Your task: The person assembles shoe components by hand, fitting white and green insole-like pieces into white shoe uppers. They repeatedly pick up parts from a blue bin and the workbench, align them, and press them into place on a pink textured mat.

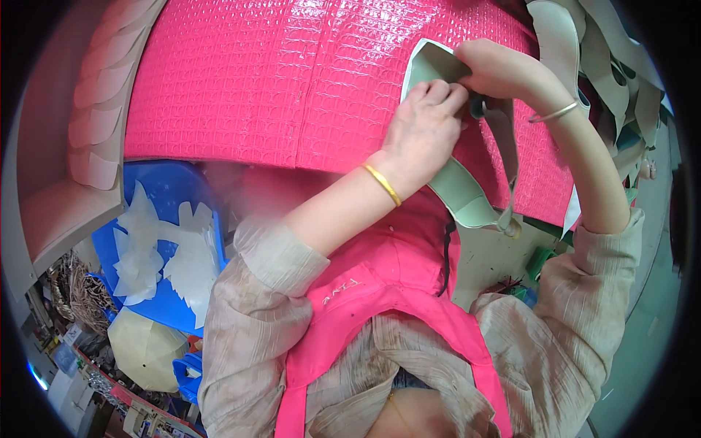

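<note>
My left hand (429, 133), a gold bangle at its wrist, is closed with its fingertips bent onto a pale green, leather-like piece (467, 201) with a light edge. Just beyond it, my right hand (496, 69) pinches the same piece near its upper part; a silver bangle circles that wrist. The piece folds over between the hands and trails down past the near edge of the pink table cover (292, 87). A narrow grey-brown strip (504, 146) of it loops below my right hand. My fingers hide the spot where they meet.
Pale flaps (98, 131) overlap along a shelf at left. Below it, a blue bin (193, 182) holds thin white cut pieces (191, 255). More grey-green leather-like pieces (606, 66) hang in a heap at far right. A cream domed object (146, 350) sits at lower left.
</note>
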### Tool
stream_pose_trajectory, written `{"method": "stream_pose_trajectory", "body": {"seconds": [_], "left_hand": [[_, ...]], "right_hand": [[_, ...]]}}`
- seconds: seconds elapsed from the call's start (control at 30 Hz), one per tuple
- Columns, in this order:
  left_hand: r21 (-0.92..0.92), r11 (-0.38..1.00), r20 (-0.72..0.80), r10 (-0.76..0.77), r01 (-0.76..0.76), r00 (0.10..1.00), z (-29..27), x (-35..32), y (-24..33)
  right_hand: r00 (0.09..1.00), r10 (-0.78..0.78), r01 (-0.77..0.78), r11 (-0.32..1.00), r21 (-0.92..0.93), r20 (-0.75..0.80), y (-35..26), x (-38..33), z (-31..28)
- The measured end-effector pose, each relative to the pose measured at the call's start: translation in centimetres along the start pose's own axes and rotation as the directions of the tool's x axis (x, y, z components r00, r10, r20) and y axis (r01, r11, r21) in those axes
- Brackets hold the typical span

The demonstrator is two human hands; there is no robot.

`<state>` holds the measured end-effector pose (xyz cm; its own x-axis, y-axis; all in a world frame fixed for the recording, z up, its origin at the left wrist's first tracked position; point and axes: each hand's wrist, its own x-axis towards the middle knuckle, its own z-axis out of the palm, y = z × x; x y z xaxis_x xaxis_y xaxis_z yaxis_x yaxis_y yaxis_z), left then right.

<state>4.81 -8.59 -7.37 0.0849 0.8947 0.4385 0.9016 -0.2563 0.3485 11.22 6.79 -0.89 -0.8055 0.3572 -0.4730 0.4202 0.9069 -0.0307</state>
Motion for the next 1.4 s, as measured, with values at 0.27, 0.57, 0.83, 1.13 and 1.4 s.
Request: {"method": "stream_pose_trajectory", "body": {"seconds": [0.27,0.57,0.83,1.13,1.4], "left_hand": [[-0.111,0.994,0.062,0.016,-0.009,0.998,-0.3,0.7,-1.5],[-0.355,0.887,0.357,-0.165,0.297,0.920,-4.6,7.0,-2.6],[-0.577,0.795,0.646,0.305,0.187,0.699,3.2,15.4,-2.8],[-0.582,0.809,0.231,0.067,0.083,0.971,1.9,11.9,-3.2],[-0.166,0.986,0.110,0.039,-0.020,0.993,-3.0,-2.5,-1.4]], "right_hand": [[0.993,0.054,-0.079,0.965,0.252,0.104,-0.7,-5.2,-1.7],[0.926,0.027,-0.016,0.999,0.031,-0.376,-1.3,-8.8,3.1],[0.819,-0.025,-0.024,0.997,-0.078,-0.573,-2.3,-9.8,4.8],[0.781,0.346,-0.031,0.853,0.521,-0.521,-4.2,-8.3,5.3],[0.786,0.252,0.021,0.902,0.432,-0.564,-5.1,-6.8,4.9]]}}
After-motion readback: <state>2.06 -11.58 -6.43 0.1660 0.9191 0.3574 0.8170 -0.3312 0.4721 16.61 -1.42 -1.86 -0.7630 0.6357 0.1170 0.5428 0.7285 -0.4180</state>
